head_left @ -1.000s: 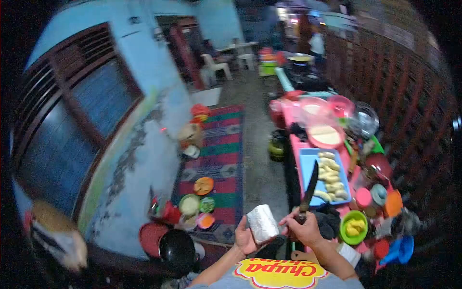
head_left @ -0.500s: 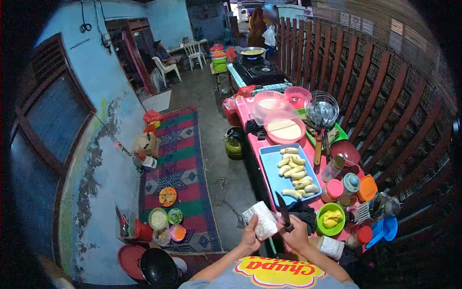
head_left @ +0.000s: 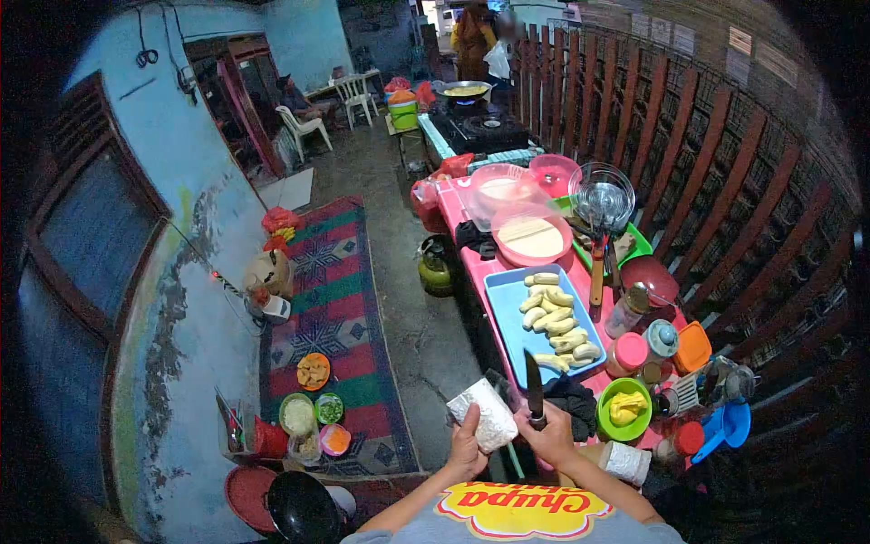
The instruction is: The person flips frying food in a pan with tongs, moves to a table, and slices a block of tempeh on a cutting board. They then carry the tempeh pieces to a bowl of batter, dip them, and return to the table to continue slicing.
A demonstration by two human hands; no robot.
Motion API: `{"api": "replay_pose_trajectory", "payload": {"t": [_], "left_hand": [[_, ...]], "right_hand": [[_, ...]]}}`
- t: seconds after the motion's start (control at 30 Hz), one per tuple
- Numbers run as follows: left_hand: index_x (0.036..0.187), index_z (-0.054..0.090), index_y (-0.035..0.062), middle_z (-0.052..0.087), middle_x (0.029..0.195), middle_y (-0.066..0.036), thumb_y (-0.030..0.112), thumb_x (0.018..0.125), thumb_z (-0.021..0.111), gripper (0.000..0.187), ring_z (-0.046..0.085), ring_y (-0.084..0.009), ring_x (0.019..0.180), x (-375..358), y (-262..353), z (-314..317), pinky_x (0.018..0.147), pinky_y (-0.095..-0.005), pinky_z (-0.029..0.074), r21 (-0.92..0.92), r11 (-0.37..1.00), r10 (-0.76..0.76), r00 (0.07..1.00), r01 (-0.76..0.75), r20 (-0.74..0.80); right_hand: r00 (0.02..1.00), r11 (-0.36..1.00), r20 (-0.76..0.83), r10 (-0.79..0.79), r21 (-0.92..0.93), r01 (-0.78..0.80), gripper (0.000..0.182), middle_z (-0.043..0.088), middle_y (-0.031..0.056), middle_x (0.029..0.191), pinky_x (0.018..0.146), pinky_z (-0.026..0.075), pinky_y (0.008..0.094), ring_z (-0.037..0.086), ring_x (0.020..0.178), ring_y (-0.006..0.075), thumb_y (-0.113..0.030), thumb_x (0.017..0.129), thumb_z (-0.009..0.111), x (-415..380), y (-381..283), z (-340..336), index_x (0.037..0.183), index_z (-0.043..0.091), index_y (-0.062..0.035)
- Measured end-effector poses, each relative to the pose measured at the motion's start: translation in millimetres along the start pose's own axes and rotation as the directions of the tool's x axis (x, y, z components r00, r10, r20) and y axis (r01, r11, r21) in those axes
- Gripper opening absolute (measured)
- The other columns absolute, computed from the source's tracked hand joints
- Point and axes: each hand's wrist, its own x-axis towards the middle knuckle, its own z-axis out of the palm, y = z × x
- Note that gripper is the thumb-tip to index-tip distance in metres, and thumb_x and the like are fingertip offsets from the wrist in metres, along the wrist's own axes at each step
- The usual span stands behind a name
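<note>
My left hand (head_left: 466,447) is closed around a white, speckled tempeh block (head_left: 488,415), its thumb lying across the near face. Dark plastic-like film shows at the block's far edges. In my right hand (head_left: 549,437) is a knife (head_left: 535,388), its dark blade pointing up and away, with the fist close beside the block's right edge. Another white block (head_left: 626,463) lies on the table to the right of my right wrist. Just beyond the knife, a blue tray (head_left: 513,319) holds several peeled bananas (head_left: 554,313).
On the pink table (head_left: 461,214) are batter bowls (head_left: 532,238), a green bowl (head_left: 636,419) with yellow contents, jars (head_left: 627,354) and a black cloth (head_left: 573,404). Farther off, a pan (head_left: 464,91) sits over a lit stove. Food bowls (head_left: 297,413) stand on a striped mat (head_left: 349,317) at left.
The view has shifted slightly. The knife blade stands a little more upright, and both hands keep hold of the same things close together.
</note>
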Motion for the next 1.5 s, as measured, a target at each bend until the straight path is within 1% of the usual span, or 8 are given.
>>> {"api": "replay_pose_trajectory", "payload": {"t": [0.23, 0.37, 0.5, 0.73, 1.03, 1.1, 1.3, 1.5], "left_hand": [[0.109, 0.046, 0.003, 0.054, 0.101, -0.016, 0.062, 0.072, 0.045, 0.07, 0.054, -0.028, 0.093, -2, 10, 0, 0.081, -0.043, 0.043, -0.185, 0.949, -0.217, 0.955, 0.255, 0.204], [0.125, 0.031, 0.0052, 0.042, 0.116, -0.02, 0.068, 0.064, 0.049, 0.089, 0.047, -0.0338, 0.102, -6, 17, -4, 0.086, -0.0465, 0.039, -0.241, 0.814, -0.384, 0.8, 0.529, 0.461], [0.129, 0.023, 0.0082, 0.034, 0.124, -0.022, 0.06, 0.057, 0.063, 0.097, 0.039, -0.0386, 0.11, 8, -7, -76, 0.089, -0.0507, 0.035, -0.121, 0.838, -0.399, 0.75, 0.532, 0.528], [0.129, 0.024, 0.0228, 0.035, 0.122, -0.025, 0.034, 0.065, 0.065, 0.077, 0.045, -0.0388, 0.104, 11, 44, -69, 0.084, -0.0612, 0.033, -0.396, 0.844, -0.064, 0.801, 0.362, 0.595], [0.132, 0.021, 0.0209, 0.04, 0.12, -0.019, 0.027, 0.066, 0.062, 0.078, 0.043, -0.0364, 0.107, 14, 53, -38, 0.089, -0.0532, 0.034, 0.114, 0.981, -0.191, 0.906, 0.159, 0.378], [0.134, 0.013, 0.0182, 0.036, 0.126, -0.014, 0.014, 0.064, 0.065, 0.087, 0.039, -0.0304, 0.113, 13, 40, -24, 0.095, -0.0445, 0.031, 0.21, 0.956, -0.267, 0.9, 0.203, 0.344], [0.128, 0.018, 0.0008, 0.036, 0.12, -0.013, 0.017, 0.052, 0.079, 0.099, 0.038, -0.0234, 0.111, 9, -57, 12, 0.093, -0.0331, 0.031, 0.809, 0.473, -0.337, 0.777, -0.349, 0.532], [0.113, 0.033, 0.0019, 0.039, 0.107, -0.018, 0.013, 0.048, 0.075, 0.078, 0.038, -0.0349, 0.102, -17, -149, 18, 0.088, -0.0394, 0.033, 0.668, 0.192, -0.288, 0.609, -0.719, 0.739]], "right_hand": [[0.959, 0.942, 0.163, 0.233, 0.208, -0.264, 0.01, 0.056, 0.0078, 0.066, 0.054, 0.043, 0.027, 0.055, 0.057, 0.0122, -0.01, 0.072, 0.059, -4, -12, -12, 0.075, 0.056, -0.0011], [0.94, 0.963, 0.27, -0.21, 0.224, 0.151, 0.003, 0.058, 0.0074, 0.071, 0.052, 0.044, 0.0217, 0.054, 0.052, 0.0091, -0.002, 0.076, 0.055, -9, -35, -27, 0.073, 0.055, -0.0005], [0.867, 0.658, 0.49, 0.091, 0.623, -0.422, 0.01, 0.057, 0.0135, 0.074, 0.061, 0.047, 0.0305, 0.058, 0.068, 0.0196, -0.006, 0.077, 0.056, -18, -59, -56, 0.069, 0.053, -0.0003], [0.937, 0.931, -0.295, 0.188, 0.357, -0.075, 0.016, 0.061, 0.0112, 0.073, 0.063, 0.049, 0.0309, 0.06, 0.067, 0.0176, -0.009, 0.081, 0.048, 20, -15, -104, 0.076, 0.058, 0.0026], [0.843, 0.86, -0.194, 0.502, 0.209, -0.465, 0.034, 0.059, 0.0082, 0.065, 0.052, 0.045, 0.0285, 0.058, 0.057, 0.0132, -0.025, 0.072, 0.064, 50, 148, -89, 0.091, 0.053, 0.0016], [0.913, 0.874, -0.341, 0.223, -0.345, -0.343, 0.04, 0.055, 0.0081, 0.061, 0.044, 0.042, 0.0297, 0.056, 0.05, 0.0142, -0.03, 0.076, 0.061, 43, 143, -101, 0.099, 0.048, -0.0004], [0.742, 0.813, -0.335, 0.58, 0.182, -0.553, 0.028, 0.049, 0.0012, 0.061, 0.037, 0.037, 0.0215, 0.047, 0.044, 0.0063, -0.022, 0.081, 0.055, -57, 92, -144, 0.099, 0.044, -0.004], [0.618, 0.684, -0.295, 0.729, 0.27, -0.678, 0.023, 0.047, 0.0007, 0.063, 0.042, 0.039, 0.0226, 0.046, 0.045, 0.0084, -0.012, 0.081, 0.051, -187, 71, -113, 0.101, 0.043, -0.0034]]}}
